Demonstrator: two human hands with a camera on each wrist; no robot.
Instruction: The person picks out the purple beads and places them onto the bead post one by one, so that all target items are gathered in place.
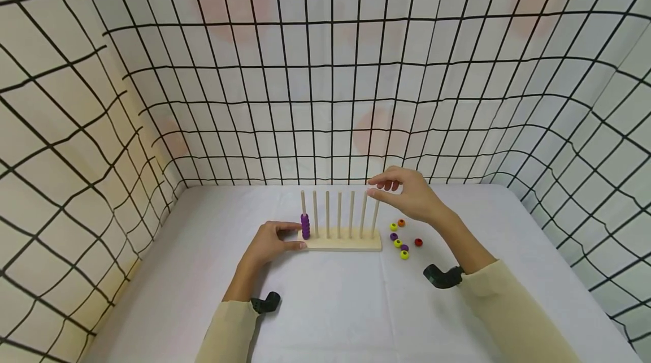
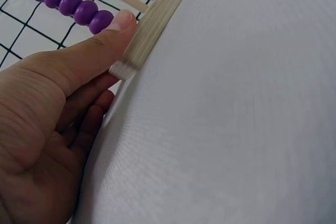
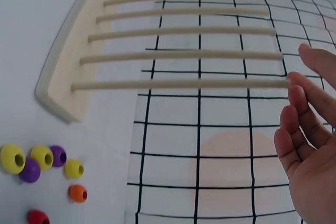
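Purple beads (image 1: 305, 227) on leftmost peg (image 1: 303, 202)

Seven upright pegs (image 1: 339, 216) bar any low sweep across the counter (image 1: 335, 312), with only narrow gaps between them. The left hand (image 1: 269, 241) blocks the rack's (image 1: 351, 245) left end; loose beads (image 1: 398, 243) crowd the right. I see room to pass in front; behind, black mesh (image 1: 332, 65) rises.
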